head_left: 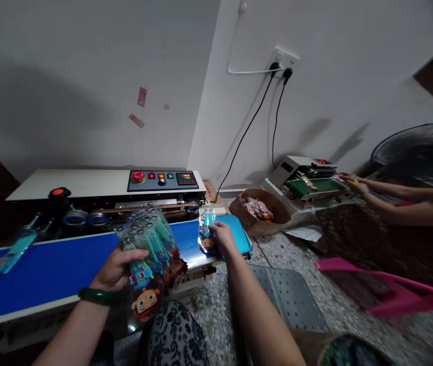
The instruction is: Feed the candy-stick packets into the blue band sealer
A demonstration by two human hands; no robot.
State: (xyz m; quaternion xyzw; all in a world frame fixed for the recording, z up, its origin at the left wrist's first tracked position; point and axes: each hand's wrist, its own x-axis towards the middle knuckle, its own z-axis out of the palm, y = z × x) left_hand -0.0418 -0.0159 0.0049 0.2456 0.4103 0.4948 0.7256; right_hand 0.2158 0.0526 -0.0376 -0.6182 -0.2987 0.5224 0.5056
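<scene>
Left hand clenched around a fanned stack of clear cartoon-printed packets, held low over the near edge of the blue conveyor belt of a continuous band sealer. Right hand pressed flat on a single packet at the belt's right end, close by the sealer's intake; fingers closed over the packet's lower edge.

Likely trouble, judged from this layout:

- Skewed feed. Single packet resting partly over a teal tray beside the belt rather than squarely on the blue surface; crooked entry into the sealing band probable, giving a slanted or wrinkled seam.
- Slipping stack. Packets glossy and splayed wide in the left hand, lowest ones already hanging past the belt edge toward the lap; loosened grip enough to spill several onto the speckled floor.
- Fingertips near the heated band. Right hand close to the intake; a reach too far inward risky.
- Unattended output. Two packets far left on the belt, well apart from either hand; pile-up or drop at the belt's end possible.

Off to the right, another person's hands at a second, smaller sealer, with a brown basket of packets between the two machines; crowding there unlikely, being well apart.
</scene>
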